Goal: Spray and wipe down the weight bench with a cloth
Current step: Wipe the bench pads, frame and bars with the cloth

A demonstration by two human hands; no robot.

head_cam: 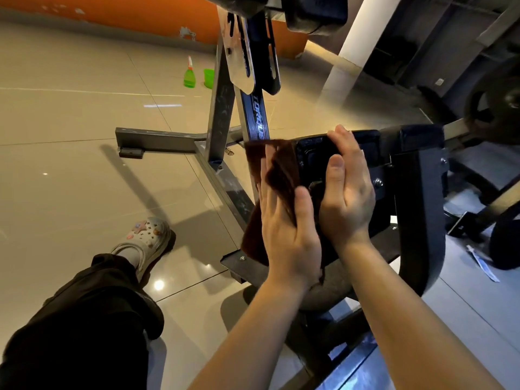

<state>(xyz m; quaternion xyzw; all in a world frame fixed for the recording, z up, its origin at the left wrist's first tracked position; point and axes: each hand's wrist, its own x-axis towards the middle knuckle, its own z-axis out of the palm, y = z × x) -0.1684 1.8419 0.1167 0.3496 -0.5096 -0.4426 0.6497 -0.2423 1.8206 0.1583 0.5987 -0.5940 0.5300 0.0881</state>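
Pressing a dark brown cloth (277, 175) against the side of the black bench pad (318, 156), my left hand (287, 229) lies flat on it, fingers straight and together, thumb raised alongside. The cloth hangs down past my palm toward the lower frame plate (233, 261). My right hand (347, 190) rests on the same pad from the other side, fingers extended over its top edge and thumb laid against its face; it grips nothing that I can make out. The two hands sit just beside each other, thumbs near touching.

The pad is mounted on the weight bench (416, 175), whose grey steel upright (222, 119) rises to my left and joins a floor crossbar (157, 136). A green spray bottle (190, 74) stands upright on the tiled floor (70, 170), well apart from the bench, with a green cup (208, 77) just beside it (contents not discernible). An orange wall (112, 12) with chipped paint runs behind them. My leg in dark trousers (84, 319) extends forward, the foot in a pale clog (146, 240) bearing small charms. A weight plate (495, 105) shows at far right, blurred.
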